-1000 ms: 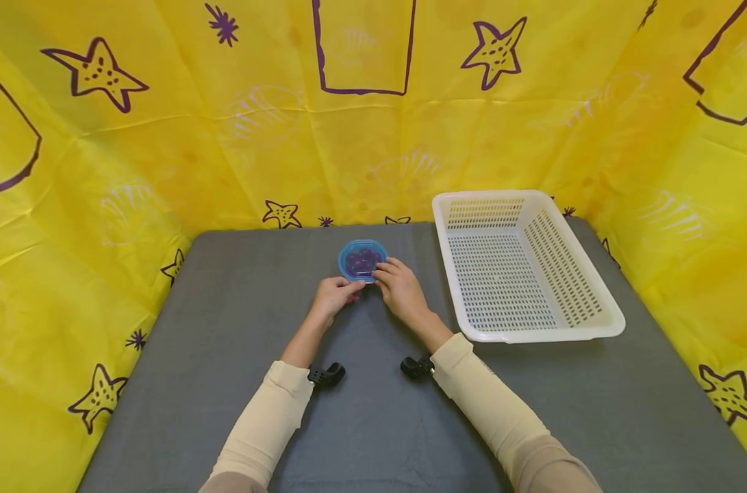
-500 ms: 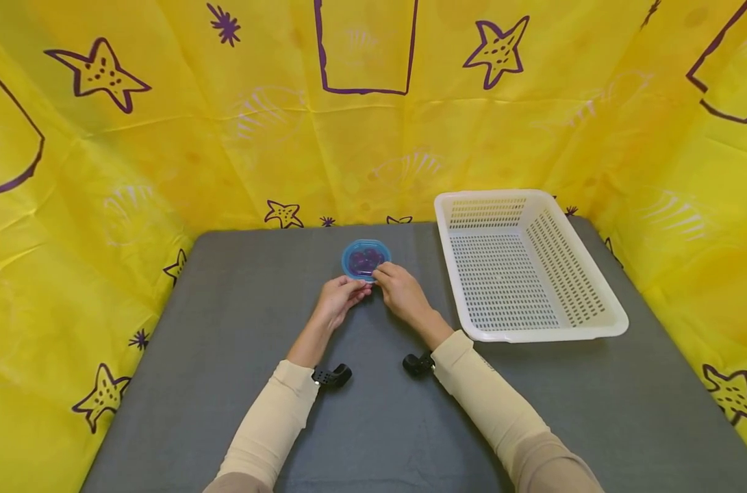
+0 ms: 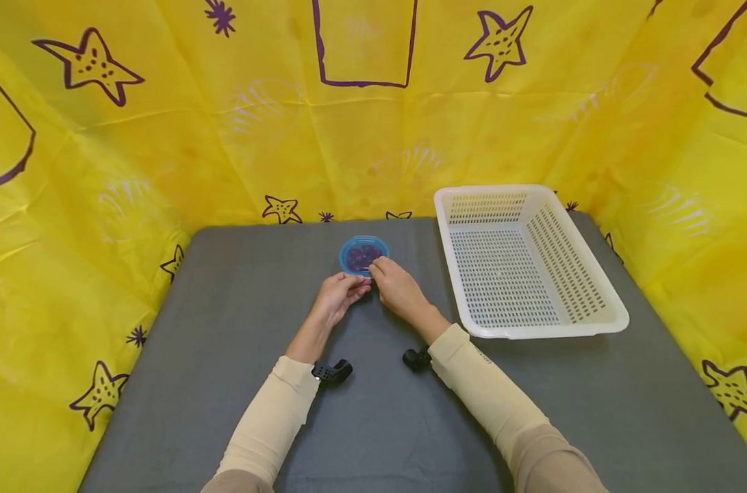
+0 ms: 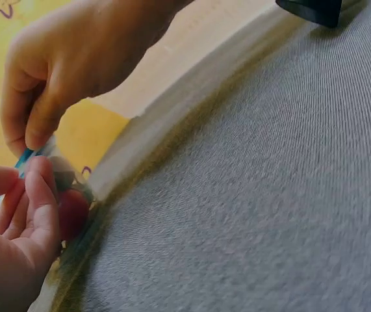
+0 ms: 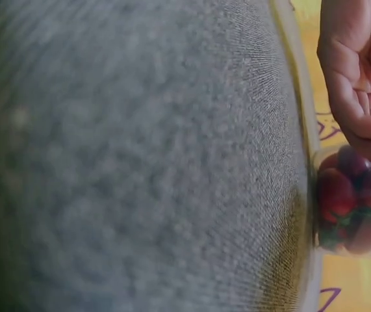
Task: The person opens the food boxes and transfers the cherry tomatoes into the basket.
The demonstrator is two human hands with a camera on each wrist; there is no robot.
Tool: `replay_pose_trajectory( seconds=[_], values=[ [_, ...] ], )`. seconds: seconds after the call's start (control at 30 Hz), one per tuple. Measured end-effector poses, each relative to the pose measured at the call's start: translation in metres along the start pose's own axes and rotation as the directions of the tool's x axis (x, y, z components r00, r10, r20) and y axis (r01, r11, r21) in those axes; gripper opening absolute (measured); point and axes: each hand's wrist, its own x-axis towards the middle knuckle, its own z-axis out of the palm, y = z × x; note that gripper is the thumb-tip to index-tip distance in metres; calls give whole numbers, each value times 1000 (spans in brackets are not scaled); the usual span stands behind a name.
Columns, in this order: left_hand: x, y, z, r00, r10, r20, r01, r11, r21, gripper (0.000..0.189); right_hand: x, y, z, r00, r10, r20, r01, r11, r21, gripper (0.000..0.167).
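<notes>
A small clear plastic container (image 5: 323, 244) with a blue lid (image 3: 345, 250) stands near the back middle of the table. Red cherry tomatoes (image 5: 336, 193) with green stems show through its wall. At the lid's near edge my left hand (image 3: 336, 294) pinches the rim between thumb and fingers. Just beside it, my right hand (image 3: 400, 287) has its thumb and forefinger closed on the same edge, plainest in the left wrist view. The lid sits on the container. In the right wrist view only the left hand (image 5: 357, 84) appears, close against the container's side.
To the right stands a large white perforated basket (image 3: 452, 274), its near left corner close to the right forearm. Grey cloth covers the table (image 3: 225, 329). A yellow curtain (image 3: 348, 157) with drawn starfish rises behind the back edge and along both sides.
My right fingers have drawn back from the lid's right side to its near edge and curled tighter. My left hand has shifted slightly right along the rim. The container stays about in place.
</notes>
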Motion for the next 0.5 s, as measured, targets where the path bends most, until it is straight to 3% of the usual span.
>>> replay_pose_trajectory(
  seconds=[0.2, 0.37, 0.4, 0.5],
  values=[
    [1, -2, 5, 1000, -1, 16, 2, 998, -62, 7, 1, 0, -3, 999, -6, 41, 7, 1000, -29, 22],
    [0, -6, 3, 998, 61, 14, -61, 997, -40, 5, 5, -4, -4, 997, -25, 70, 30, 997, -77, 20],
    [-1, -8, 1, 996, 82, 42, -79, 995, -63, 6, 6, -5, -4, 997, -32, 75, 38, 995, -88, 20],
    [-2, -9, 0, 993, 106, 46, -103, 992, -75, 8, 9, -6, -2, 996, -53, 77, 62, 990, -125, 19]
  ],
)
